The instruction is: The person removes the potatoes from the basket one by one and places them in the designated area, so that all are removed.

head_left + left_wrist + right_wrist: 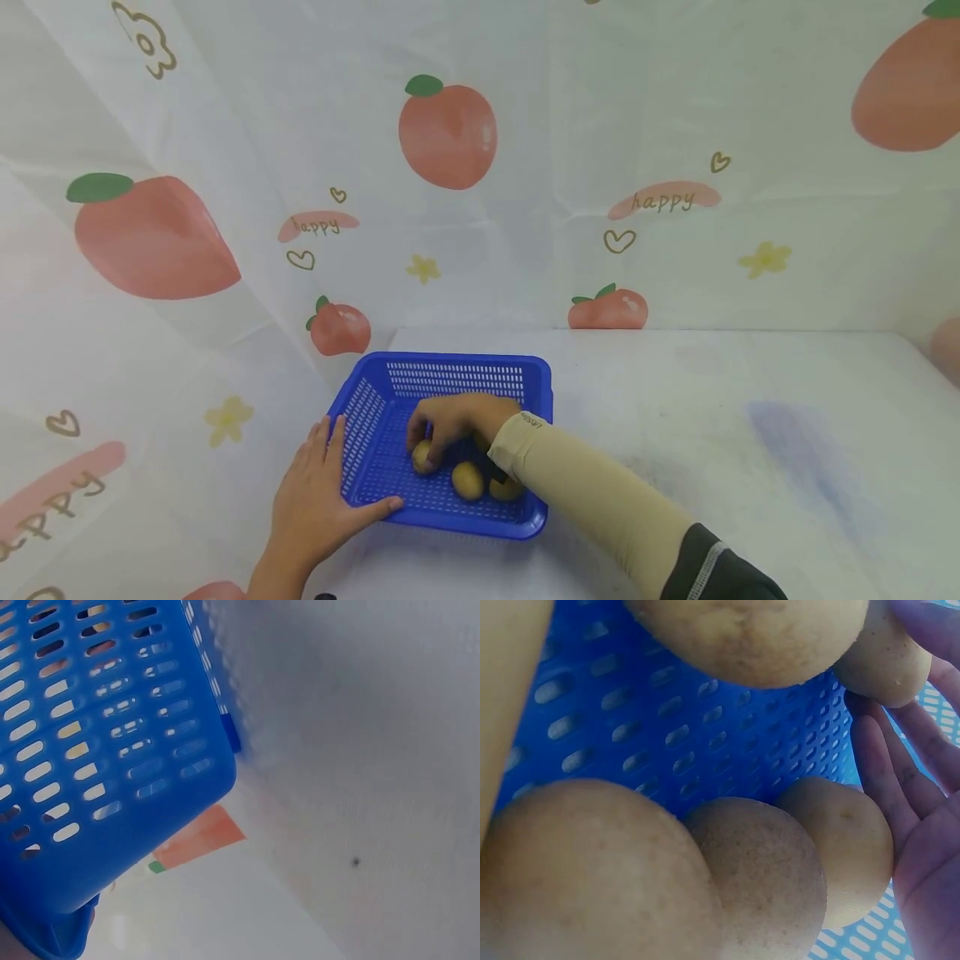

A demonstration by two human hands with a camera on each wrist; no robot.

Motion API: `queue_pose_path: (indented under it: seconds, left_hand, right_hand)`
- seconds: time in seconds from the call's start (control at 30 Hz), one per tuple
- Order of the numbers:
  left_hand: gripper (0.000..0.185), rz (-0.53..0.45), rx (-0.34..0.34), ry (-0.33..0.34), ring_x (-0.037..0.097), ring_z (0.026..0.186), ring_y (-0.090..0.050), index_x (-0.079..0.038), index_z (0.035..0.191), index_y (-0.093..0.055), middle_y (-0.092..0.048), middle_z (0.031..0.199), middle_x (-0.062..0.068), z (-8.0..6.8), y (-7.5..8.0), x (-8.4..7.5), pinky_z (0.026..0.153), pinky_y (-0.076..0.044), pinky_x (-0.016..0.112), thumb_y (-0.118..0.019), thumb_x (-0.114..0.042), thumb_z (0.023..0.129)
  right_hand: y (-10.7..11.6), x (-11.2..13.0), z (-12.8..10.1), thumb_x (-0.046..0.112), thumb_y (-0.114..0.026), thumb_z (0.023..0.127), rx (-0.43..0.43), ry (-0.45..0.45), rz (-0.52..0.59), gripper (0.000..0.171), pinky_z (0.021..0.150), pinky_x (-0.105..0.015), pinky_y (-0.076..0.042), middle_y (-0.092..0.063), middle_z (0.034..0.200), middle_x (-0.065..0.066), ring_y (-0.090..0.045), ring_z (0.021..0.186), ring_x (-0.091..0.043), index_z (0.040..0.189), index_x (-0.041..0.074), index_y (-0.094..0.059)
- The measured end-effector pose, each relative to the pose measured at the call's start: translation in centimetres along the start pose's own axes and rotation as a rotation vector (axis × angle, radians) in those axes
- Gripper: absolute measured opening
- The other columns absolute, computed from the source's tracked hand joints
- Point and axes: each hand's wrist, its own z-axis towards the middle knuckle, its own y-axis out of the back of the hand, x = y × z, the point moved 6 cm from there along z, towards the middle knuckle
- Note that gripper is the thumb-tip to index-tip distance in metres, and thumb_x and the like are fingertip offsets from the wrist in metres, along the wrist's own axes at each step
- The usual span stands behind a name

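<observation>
A blue plastic basket (468, 527) with slotted walls stands on the white table and holds several potatoes. My right hand (450, 417) reaches down inside it and grips a potato (423, 457) between thumb and fingers. Near that hand lie another potato (468, 481) and one partly under the wrist (506, 488). The right wrist view shows the held potato (885, 660) at the fingertips, with a row of potatoes (757, 870) opposite. My left hand (318, 492) rests at the basket's left front corner, fingers extended along the left rim and thumb on the front rim.
The white table (712, 467) extends to the right of the basket and bears a faint bluish stain (802, 458). Behind and to the left hangs a white sheet (510, 250) printed with fruit, hearts and flowers. A small dark object (325, 597) shows at the bottom edge.
</observation>
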Motion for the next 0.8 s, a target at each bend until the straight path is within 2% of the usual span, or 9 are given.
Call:
queue_pose_path:
  seconds: [0.2, 0.43, 0.57, 0.7, 0.8]
  left_hand:
    - [0.149, -0.002, 0.001, -0.017, 0.059, 0.154, -0.029, 0.008, 0.166, -0.017, -0.023, 0.169, 0.038, -0.1, 0.6, 0.0, 0.119, -0.034, 0.075, -0.075, -0.089, 0.068]
    - [0.152, -0.01, 0.028, 0.011, 0.058, 0.155, -0.028, 0.016, 0.162, -0.019, -0.025, 0.167, 0.04, -0.2, 0.9, 0.0, 0.121, -0.033, 0.073, -0.077, -0.088, 0.068]
    - [0.15, -0.002, 0.024, 0.019, 0.058, 0.155, -0.029, 0.017, 0.161, -0.02, -0.026, 0.167, 0.04, -0.4, 0.6, 0.2, 0.122, -0.032, 0.073, -0.077, -0.087, 0.069]
    - [0.149, 0.009, 0.021, 0.026, 0.057, 0.156, -0.027, 0.016, 0.161, -0.021, -0.025, 0.168, 0.039, -0.6, 0.3, 0.3, 0.123, -0.031, 0.072, -0.075, -0.088, 0.069]
    - [0.149, 0.012, 0.021, 0.032, 0.056, 0.157, -0.026, 0.015, 0.162, -0.02, -0.024, 0.169, 0.037, -0.7, 0.2, 0.4, 0.124, -0.03, 0.071, -0.074, -0.088, 0.07]
  right_hand:
    - [0.1, 0.3, 0.0, 0.017, -0.089, 0.085, -0.035, -0.009, 0.006, 0.032, 0.093, -0.028, -0.055, -0.073, 0.104, 0.01, -0.065, 0.1, -0.009, 0.116, 0.02, -0.08]
    - [0.5, 0.4, 0.0, 0.013, -0.088, 0.084, -0.065, 0.023, 0.049, 0.035, 0.092, -0.025, -0.054, -0.072, 0.105, 0.009, -0.065, 0.101, -0.009, 0.117, 0.017, -0.08]
    - [0.8, 0.7, 0.2, 0.014, -0.087, 0.086, -0.056, 0.088, 0.078, 0.036, 0.092, -0.023, -0.055, -0.073, 0.107, 0.008, -0.066, 0.103, -0.01, 0.121, 0.013, -0.079]
    - [1.8, 2.0, 0.0, 0.012, -0.085, 0.089, -0.065, 0.199, 0.045, 0.038, 0.093, -0.019, -0.056, -0.076, 0.115, 0.005, -0.068, 0.107, -0.011, 0.126, 0.008, -0.077]
    - [3.0, 3.0, -0.7, 0.012, -0.084, 0.09, -0.095, 0.255, 0.052, 0.039, 0.099, -0.024, -0.058, -0.077, 0.122, 0.001, -0.069, 0.112, -0.013, 0.128, 0.007, -0.076]
